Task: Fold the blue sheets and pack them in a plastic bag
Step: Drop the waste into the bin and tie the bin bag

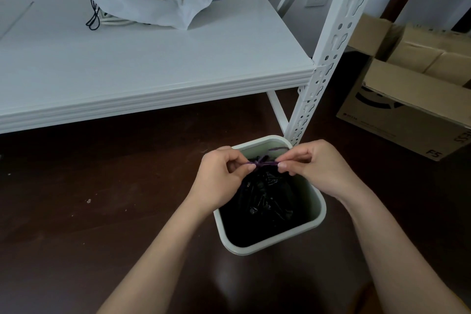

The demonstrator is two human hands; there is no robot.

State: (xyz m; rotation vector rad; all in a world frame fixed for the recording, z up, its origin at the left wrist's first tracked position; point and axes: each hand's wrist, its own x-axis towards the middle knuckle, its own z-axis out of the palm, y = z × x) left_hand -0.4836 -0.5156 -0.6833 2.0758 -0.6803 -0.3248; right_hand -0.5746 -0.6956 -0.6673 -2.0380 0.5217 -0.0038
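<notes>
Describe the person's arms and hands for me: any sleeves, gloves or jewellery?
Both forearms are bare as far as the view reaches, with no sleeve showing. The left hand and right hand wear no gloves, and no ring, watch or bracelet shows. Fingernails look short and unpainted.

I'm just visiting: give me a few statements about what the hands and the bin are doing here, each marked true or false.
1. Both hands, left hand and right hand, pinch the purple drawstring. True.
2. The black bag sits in a pale green bin. True.
3. The bin stands on the white shelf. False: it stands on the dark floor.
4. The cardboard boxes are to the left. False: they are to the right.
</notes>
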